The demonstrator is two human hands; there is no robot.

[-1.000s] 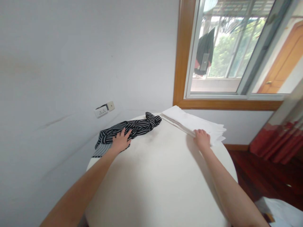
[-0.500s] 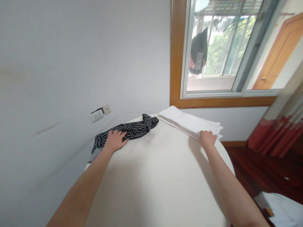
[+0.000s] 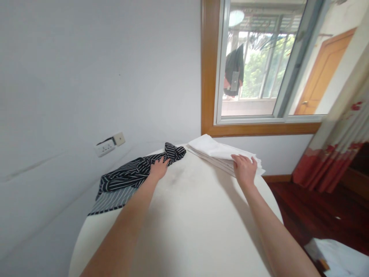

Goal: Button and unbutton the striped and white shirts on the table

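Note:
A black garment with white stripes (image 3: 127, 175) lies crumpled along the table's left edge, its paler inner side turned up at the near corner. My left hand (image 3: 159, 168) rests on its right part, near the bunched, knot-like end, with fingers apart. At the far right of the table sits a stack of flat white layers (image 3: 211, 148); whether they are cloth or paper I cannot tell. My right hand (image 3: 245, 169) lies over the stack's near right end, fingers spread across the top layer. The underside of that hand is hidden.
Both things lie on a round white table (image 3: 184, 231) against the wall. A wall socket (image 3: 105, 147) is at left, and a window (image 3: 256, 69) stands behind the stack. A red and white curtain (image 3: 319, 161) hangs at right, above a dark floor with a white bundle (image 3: 340, 254).
My left hand has slid right along the striped garment, and more of its pale inner side shows. My right hand has loosened from the stack's edge and spread its fingers. The view has shifted slightly.

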